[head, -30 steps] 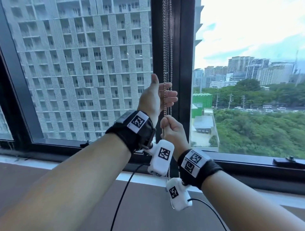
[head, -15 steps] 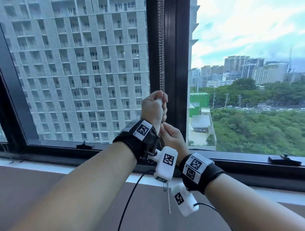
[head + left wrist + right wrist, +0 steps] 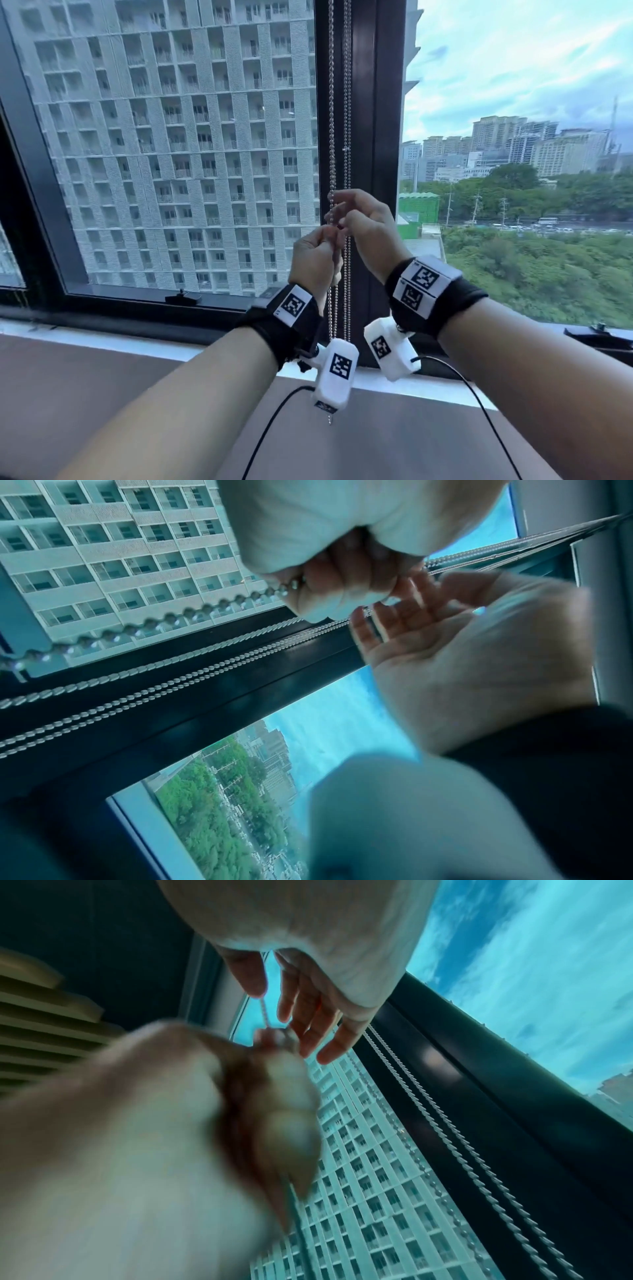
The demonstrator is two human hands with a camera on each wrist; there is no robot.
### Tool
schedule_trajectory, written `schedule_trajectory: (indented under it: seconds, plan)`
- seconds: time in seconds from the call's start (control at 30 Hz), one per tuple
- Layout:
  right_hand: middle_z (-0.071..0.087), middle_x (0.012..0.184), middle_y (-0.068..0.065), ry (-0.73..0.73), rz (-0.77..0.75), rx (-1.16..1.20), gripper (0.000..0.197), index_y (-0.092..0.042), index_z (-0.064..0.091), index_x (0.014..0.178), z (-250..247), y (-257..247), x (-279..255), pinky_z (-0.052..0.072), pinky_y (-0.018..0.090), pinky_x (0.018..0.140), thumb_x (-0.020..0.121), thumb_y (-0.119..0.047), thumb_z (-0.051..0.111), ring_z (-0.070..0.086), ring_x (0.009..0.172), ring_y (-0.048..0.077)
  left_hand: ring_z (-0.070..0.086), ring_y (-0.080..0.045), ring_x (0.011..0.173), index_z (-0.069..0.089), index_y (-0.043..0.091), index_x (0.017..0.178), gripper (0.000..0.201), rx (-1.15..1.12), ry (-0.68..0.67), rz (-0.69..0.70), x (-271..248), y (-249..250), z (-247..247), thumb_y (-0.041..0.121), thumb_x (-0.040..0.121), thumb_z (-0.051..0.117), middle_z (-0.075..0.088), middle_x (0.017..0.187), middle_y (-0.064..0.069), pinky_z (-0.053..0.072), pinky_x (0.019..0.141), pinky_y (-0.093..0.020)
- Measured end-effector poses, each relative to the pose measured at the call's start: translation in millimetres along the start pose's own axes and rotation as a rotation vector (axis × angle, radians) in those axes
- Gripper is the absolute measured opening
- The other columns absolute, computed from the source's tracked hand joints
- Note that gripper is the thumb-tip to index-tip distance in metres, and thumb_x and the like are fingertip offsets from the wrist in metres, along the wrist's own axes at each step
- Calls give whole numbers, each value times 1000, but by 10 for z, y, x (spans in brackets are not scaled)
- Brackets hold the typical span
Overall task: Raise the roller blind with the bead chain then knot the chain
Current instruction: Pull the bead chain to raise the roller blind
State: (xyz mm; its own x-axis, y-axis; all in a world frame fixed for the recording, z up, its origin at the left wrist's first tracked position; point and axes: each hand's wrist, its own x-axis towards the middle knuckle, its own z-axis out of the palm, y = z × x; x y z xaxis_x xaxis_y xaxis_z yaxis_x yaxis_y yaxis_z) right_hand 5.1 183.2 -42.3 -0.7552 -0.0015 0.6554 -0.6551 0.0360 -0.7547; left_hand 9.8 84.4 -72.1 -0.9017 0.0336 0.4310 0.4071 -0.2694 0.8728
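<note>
Now that my right hand (image 3: 364,228) has risen above my left hand (image 3: 317,255), both pinching the bead chain (image 3: 331,137), pulling has given way to knotting.

Bead chain (image 3: 331,137) shiny metal; window frame (image 3: 376,137) dark, smooth; wristbands (image 3: 435,301) black cloth.

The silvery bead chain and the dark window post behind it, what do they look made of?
The silvery bead chain looks like polished metal: small round beads with bright glints, though metallised plastic can't be excluded. The dark window post seems painted or coated metal, smooth with a faint sheen. The left hand and the right hand pinch the chain.
</note>
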Motion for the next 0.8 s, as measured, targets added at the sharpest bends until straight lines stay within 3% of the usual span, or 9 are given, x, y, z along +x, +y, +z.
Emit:
schedule_trajectory:
  seconds: [0.1,0.2,0.27,0.33,0.47,0.6,0.7,0.8]
  plan:
    - [68,85,8,11,-26,-24,32,-7,64,111,82,-167,147,51,33,69,90,-22,45,63,79,20,23,-9,34,49,16,59,42,16,-22,-37,-101,-149,-58,-4,92,32,37,44,3,14,37,-18]
    - [56,64,4,-1,13,43,30,-6,62,96,181,-238,220,41,29,48,103,-25,40,49,53,18,24,-9,37,48,15,58,42,78,-15,-36,-194,-282,-86,-3,93,33,37,46,1,17,36,-19]
    - [44,54,-4,1,49,57,32,-12,56,80,225,-176,222,29,26,43,104,-24,38,34,44,13,25,-8,39,47,12,59,40,111,-23,-17,-243,-332,-87,-5,93,34,38,50,-2,18,38,-20]
    - [37,54,-3,7,55,58,33,-16,49,74,244,-107,199,23,25,42,104,-22,37,27,45,13,27,-7,41,46,10,59,39,122,-43,-7,-280,-363,-83,-7,92,34,41,52,0,19,43,-19]
    - [31,57,0,14,79,87,34,-18,45,71,272,-60,163,20,20,39,103,-19,38,24,46,12,30,-4,42,47,10,61,38,111,-63,-21,-292,-397,-111,-7,93,36,47,48,11,23,45,-17]
    - [35,55,-5,43,34,43,35,-19,45,67,324,-30,141,22,21,40,101,-15,39,26,47,10,38,-7,41,58,17,57,48,44,-97,-111,-304,-390,-170,4,98,38,50,47,6,27,52,-25]
    - [36,54,-7,38,13,36,34,-18,45,68,321,-27,127,23,20,38,101,-13,40,26,46,9,61,-13,55,68,13,77,41,40,-103,-164,-293,-342,-209,24,102,37,67,63,-2,42,68,-35]
    - [35,54,-7,42,2,30,32,-17,46,69,293,-9,130,23,20,38,101,-13,40,26,45,8,68,-19,87,65,6,105,52,128,-70,-136,-188,-301,-237,43,101,30,74,95,-9,45,88,-43]
